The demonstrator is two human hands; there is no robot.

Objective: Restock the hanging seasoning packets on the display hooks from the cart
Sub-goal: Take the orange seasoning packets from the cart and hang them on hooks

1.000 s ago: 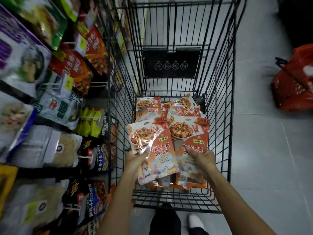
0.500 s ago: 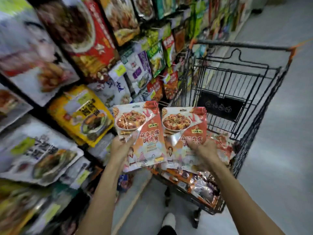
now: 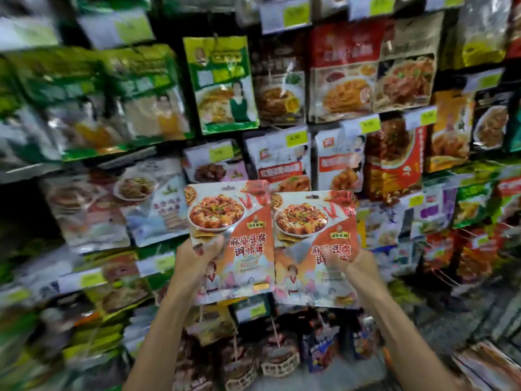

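Two orange and white seasoning packets with a red tofu dish printed on them are held up side by side in front of the display wall. My left hand [image 3: 198, 256] grips the left packet [image 3: 239, 230] at its lower left, thumb on the front. My right hand [image 3: 348, 263] grips the right packet [image 3: 304, 238] at its middle right. Each packet has a hang hole at the top. The cart is out of view.
The display wall [image 3: 282, 88] is packed with hanging packets in rows, with yellow price tags [image 3: 296, 139] on the hook ends. Green packets [image 3: 222, 83] hang upper left, red ones [image 3: 394, 159] to the right. Dark packets [image 3: 279, 359] hang low below my hands.
I have lifted both packets out of the cart and turned left to face the display wall. The cart has left the view. Both hands keep their hold.
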